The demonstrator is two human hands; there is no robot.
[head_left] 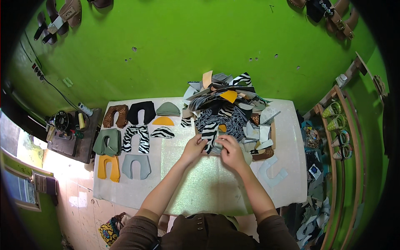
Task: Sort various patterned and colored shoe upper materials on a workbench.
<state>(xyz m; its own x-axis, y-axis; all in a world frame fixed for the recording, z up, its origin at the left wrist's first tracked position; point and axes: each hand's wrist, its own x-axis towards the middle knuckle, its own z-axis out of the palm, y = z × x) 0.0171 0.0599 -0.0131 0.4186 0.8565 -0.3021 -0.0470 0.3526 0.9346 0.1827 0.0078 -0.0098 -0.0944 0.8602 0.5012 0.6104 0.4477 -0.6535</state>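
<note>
My left hand (193, 149) is closed on a zebra-striped piece of material (210, 132), pinching its lower left edge. Just to its right, my right hand (231, 152) has its fingers bent together beside the same piece; whether anything is pinched in them is too small to make out. Both hands are at the near edge of a heap of cut scraps (227, 112), which holds grey strips, striped, leopard, yellow and grey offcuts. A yellow half-round piece (163, 121) and a striped half-round piece (162, 132) lie left of the heap, below a green one (168, 109).
Stacked U-shaped pieces lie at the table's left: leopard (115, 116), black (141, 112), green (107, 142), striped (136, 139), yellow (108, 168), grey (136, 167). A pale U-shaped piece (273, 171) is at right. A sewing machine (62, 121) stands left; a sandal rack (336, 125) stands right.
</note>
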